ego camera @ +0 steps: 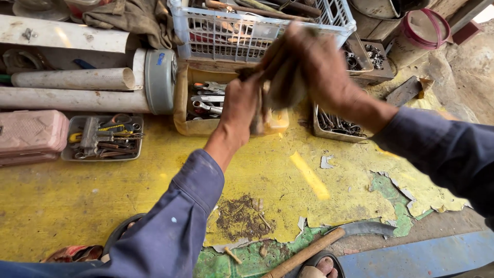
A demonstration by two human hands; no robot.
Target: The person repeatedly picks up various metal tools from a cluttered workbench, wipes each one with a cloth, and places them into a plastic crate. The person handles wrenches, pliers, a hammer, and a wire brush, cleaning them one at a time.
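Left hand (241,105) grips upright tool, right hand (314,67) closed on brown rag (283,85) wrapping it from above, over wrench box (206,100).

One camera sits on the person's head, looking steeply down and close over both raised forearms onto the yellow floor (103,190); no second view.

Soft daylight, a sunlit streak on the floor (309,175) — hands motion-blurred.
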